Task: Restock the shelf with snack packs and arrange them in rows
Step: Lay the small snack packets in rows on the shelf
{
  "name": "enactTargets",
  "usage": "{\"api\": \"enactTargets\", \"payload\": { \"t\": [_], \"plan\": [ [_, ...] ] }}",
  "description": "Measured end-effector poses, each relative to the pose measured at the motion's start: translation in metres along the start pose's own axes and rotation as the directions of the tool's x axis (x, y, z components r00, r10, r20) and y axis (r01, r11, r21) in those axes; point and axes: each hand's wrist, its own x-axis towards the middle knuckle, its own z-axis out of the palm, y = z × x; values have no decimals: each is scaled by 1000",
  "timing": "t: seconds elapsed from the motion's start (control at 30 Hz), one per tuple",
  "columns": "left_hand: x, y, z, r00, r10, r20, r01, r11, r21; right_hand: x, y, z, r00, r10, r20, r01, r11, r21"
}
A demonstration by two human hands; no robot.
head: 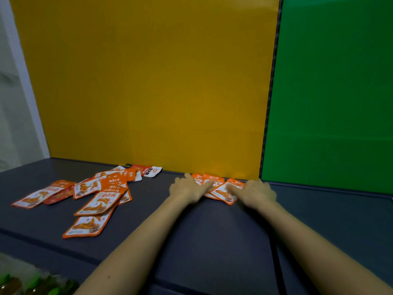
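Left hand (188, 189) flat, fingers straight on snack packs (214, 178) by yellow panel (148, 81), right hand (256, 193) flat – pressing a tilted pack (221, 193), loose pile (91, 194) further left on shelf (191, 231)

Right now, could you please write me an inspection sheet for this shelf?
Surface: dark grey shelf, with seams running across it.
Job's things: three or so orange packs overlap at the back edge, not yet in a row; a loose pile of more lies to the left, at odd angles.
Clutter: one red pack behind the pile; blurred green-topped things below the front edge.
Hands: left hand and right hand both rest flat on the back packs.
Cables: nothing seen.
Surroundings: yellow panel behind, green panel to its right, pale wall on the left.
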Motion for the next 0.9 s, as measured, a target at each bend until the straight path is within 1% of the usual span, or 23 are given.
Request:
{"api": "enactTargets", "payload": {
  "t": [0.2, 0.23, 0.3, 0.37, 0.47, 0.57, 0.63, 0.73, 0.83, 0.87, 0.9],
  "plan": [
    [36, 17, 19, 989, 17, -147, -3, 995, 97, 10, -18, 10, 998, 63, -29, -65, 994, -84],
    [39, 17, 19, 989, 8, -145, 8, 994, 106, 10, -20, 12, 997, 64, -37, -67, 993, -96],
    [46, 17, 16, 995, -21, -95, 27, 998, 60, 12, -20, 16, 998, 57, -36, -60, 994, -95],
    [49, 15, 8, 999, -37, -17, 37, 999, -26, 17, -18, 16, 998, 61, -12, -61, 998, -32],
    [50, 11, -2, 994, -26, 102, 36, 995, -90, 22, -14, 15, 998, 65, 17, -67, 989, 134],
    [49, 10, -11, 981, -22, 192, 56, 983, -174, 21, -12, 13, 995, 91, 28, -95, 965, 246],
    [46, 9, -15, 977, 0, 215, 50, 972, -229, 19, -13, 10, 992, 104, 65, -120, 937, 328],
    [36, 6, -21, 966, 61, 253, 39, 927, -372, 19, -12, 10, 987, 111, 117, -152, 886, 438],
    [24, 2, -29, 954, 158, 253, -31, 897, -442, 19, -7, 13, 995, 49, 84, -84, 868, 489],
    [20, -1, -34, 954, 188, 233, -65, 889, -453, 19, -5, 14, 996, 38, 81, -75, 853, 517],
    [17, -5, -40, 955, 213, 204, -95, 877, -471, 16, -5, 13, 995, 26, 92, -74, 814, 576]
  ]
}}
